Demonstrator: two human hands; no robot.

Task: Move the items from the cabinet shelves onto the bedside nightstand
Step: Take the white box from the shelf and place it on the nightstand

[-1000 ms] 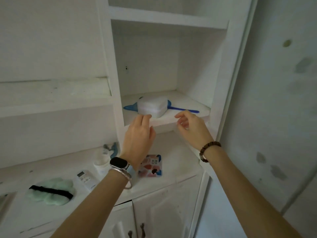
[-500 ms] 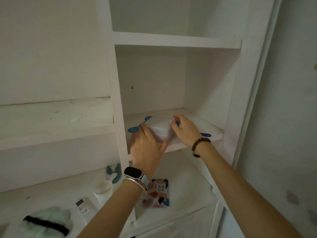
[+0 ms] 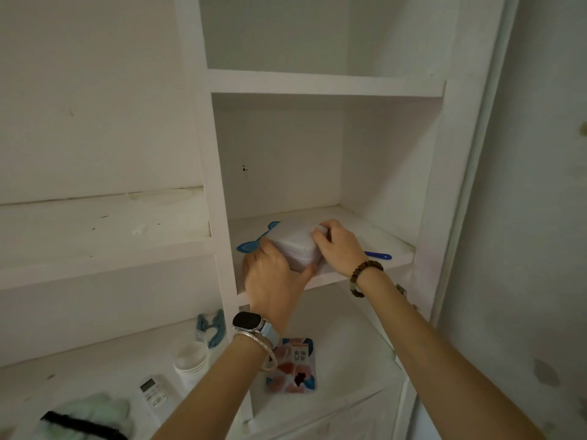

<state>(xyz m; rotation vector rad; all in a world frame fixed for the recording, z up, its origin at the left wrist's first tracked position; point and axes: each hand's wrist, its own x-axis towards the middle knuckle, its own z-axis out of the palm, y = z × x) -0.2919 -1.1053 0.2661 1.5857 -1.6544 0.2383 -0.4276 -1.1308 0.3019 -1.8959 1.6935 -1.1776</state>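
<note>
On the cabinet (image 3: 203, 154) shelf (image 3: 374, 231) at chest height sits the white box (image 3: 293, 246), and both hands are closed on it: the left hand (image 3: 273, 281) wraps its near left corner with the thumb along the front, and the right hand (image 3: 341, 246) cups the far right corner, fingers curled over the top edge. Whether the box has left the shelf yet cannot be told.

Under it lies a flat blue tool (image 3: 251, 246), its shaped end poking out on the left and its handle (image 3: 378, 255) on the right. That is the main risk, as I judge it: lifting or sliding the box forward could drag the tool along and tip it off the shelf lip, since the handle already reaches close to the front edge.

Below, the counter (image 3: 349, 338) (presumably the nightstand top, though I can't be sure) already carries a printed pouch (image 3: 293, 366), stacked cups (image 3: 190, 360), a remote (image 3: 154, 392), a blue clip (image 3: 211, 325) and a green mask (image 3: 85, 417). A falling tool, or the box if the grip slips, would likely land on the pouch or knock the cups over.

The box looks smooth and the hold is on two corners only, so a quick pull could let it twist; the left wrist's watch (image 3: 249, 322) and bangle could also catch the shelf edge on the way down.
</note>
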